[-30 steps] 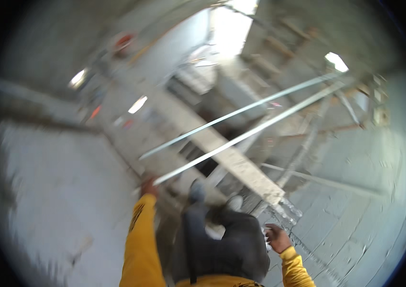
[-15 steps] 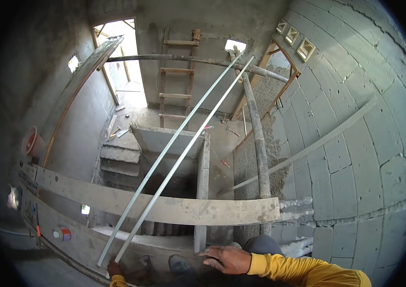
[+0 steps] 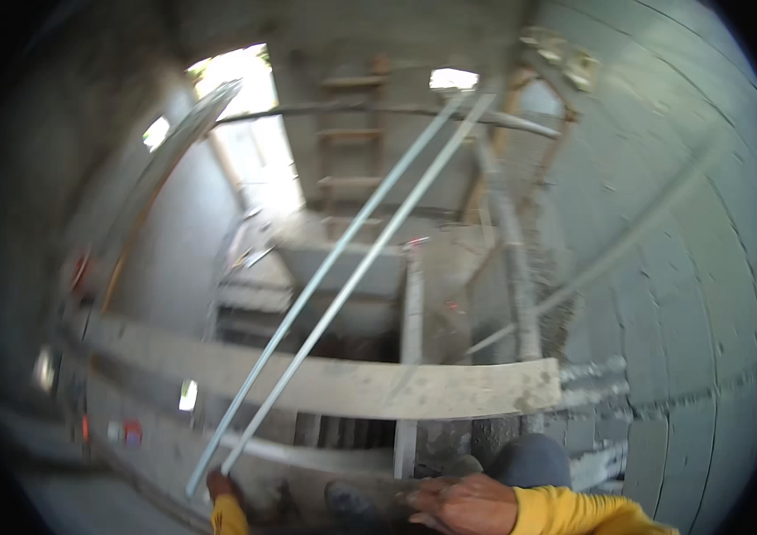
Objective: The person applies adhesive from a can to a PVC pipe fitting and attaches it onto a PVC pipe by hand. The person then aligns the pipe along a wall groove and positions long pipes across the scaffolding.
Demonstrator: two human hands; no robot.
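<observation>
Metal rods [image 3: 343,285] gripped at their low end by left hand [image 3: 220,486]; right hand [image 3: 463,504] fingers loose, empty

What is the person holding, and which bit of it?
The left hand grips the two long metal bars at their bottom ends. The right hand seems to hold nothing, though the blur makes it hard to tell.

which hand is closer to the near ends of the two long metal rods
Left. The left hand is right at the near ends of the metal rods, apparently gripping them. The right hand is off to their right, apart from them.
</observation>
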